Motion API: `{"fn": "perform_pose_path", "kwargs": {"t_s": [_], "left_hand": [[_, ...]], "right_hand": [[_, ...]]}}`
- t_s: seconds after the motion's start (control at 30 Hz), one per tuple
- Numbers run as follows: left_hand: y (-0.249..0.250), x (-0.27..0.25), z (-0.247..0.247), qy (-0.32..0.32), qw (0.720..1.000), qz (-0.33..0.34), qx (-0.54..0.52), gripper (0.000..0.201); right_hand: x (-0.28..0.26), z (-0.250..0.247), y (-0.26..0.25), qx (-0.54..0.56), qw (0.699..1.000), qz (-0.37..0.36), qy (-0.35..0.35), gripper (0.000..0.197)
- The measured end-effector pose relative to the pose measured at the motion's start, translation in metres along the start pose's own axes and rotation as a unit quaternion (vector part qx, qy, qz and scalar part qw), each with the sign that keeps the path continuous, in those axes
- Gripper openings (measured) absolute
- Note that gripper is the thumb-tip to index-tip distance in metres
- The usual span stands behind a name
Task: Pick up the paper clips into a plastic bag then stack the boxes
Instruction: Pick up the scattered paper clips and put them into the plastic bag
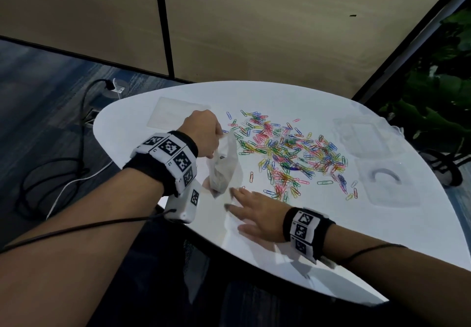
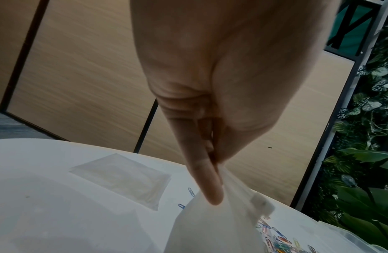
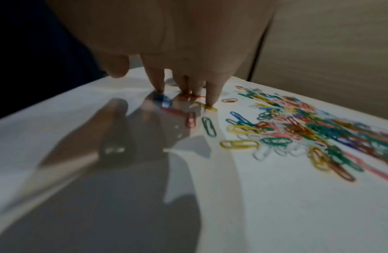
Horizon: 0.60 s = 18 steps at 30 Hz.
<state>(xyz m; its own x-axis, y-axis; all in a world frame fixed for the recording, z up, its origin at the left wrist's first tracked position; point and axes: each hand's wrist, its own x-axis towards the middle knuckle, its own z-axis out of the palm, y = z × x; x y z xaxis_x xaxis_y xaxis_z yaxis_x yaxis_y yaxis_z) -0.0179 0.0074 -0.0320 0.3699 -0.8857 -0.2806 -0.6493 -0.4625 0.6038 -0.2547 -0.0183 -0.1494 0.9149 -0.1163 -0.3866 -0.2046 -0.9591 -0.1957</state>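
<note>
paper clips (image 1: 288, 150): thin coloured wire loops strewn mid-table | plastic bag (image 1: 223, 166): limp, translucent, pinched at top by left hand (image 1: 204, 135), near left edge | right hand (image 1: 254, 212): fingers straight, flat on glossy white table (image 1: 382, 224) at near edge | boxes (image 1: 369, 135): clear plastic, right edge

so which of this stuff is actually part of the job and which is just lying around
Part of the job:
- plastic bag, pinched by left hand
- paper clips, right hand touching some
- clear boxes

Lying about:
- flat clear packet
- floor cables
- plant
</note>
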Motion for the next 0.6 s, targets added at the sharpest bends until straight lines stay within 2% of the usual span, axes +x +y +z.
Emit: {"fn": "perform_pose_path", "kwargs": {"t_s": [0.07,0.17,0.23,0.33,0.4,0.5,0.6], "left_hand": [[0.001,0.000,0.000,-0.007,1.000,0.001,0.008,0.023],[0.003,-0.001,0.001,-0.014,1.000,0.005,0.008,0.024],[0.006,-0.001,0.003,-0.015,1.000,0.009,0.002,0.022],[0.011,-0.002,0.006,-0.012,1.000,0.019,0.005,0.021],[0.014,-0.001,0.009,-0.014,1.000,0.019,0.006,0.020],[0.015,0.001,0.012,-0.019,1.000,0.014,0.007,0.019],[0.017,0.001,0.014,-0.019,1.000,0.019,0.012,0.020]], "right_hand": [[-0.016,0.012,0.001,-0.065,0.997,-0.030,-0.029,0.069],[-0.041,0.030,0.014,-0.130,0.991,-0.037,0.011,0.073],[-0.054,0.036,0.029,-0.154,0.987,-0.018,0.042,0.071],[-0.067,0.033,0.048,-0.166,0.983,0.050,0.061,0.062],[-0.068,0.030,0.054,-0.157,0.982,0.085,0.059,0.054],[-0.057,0.027,0.053,-0.109,0.987,0.095,0.072,0.045],[-0.041,0.024,0.049,-0.050,0.988,0.092,0.116,0.022]]}}
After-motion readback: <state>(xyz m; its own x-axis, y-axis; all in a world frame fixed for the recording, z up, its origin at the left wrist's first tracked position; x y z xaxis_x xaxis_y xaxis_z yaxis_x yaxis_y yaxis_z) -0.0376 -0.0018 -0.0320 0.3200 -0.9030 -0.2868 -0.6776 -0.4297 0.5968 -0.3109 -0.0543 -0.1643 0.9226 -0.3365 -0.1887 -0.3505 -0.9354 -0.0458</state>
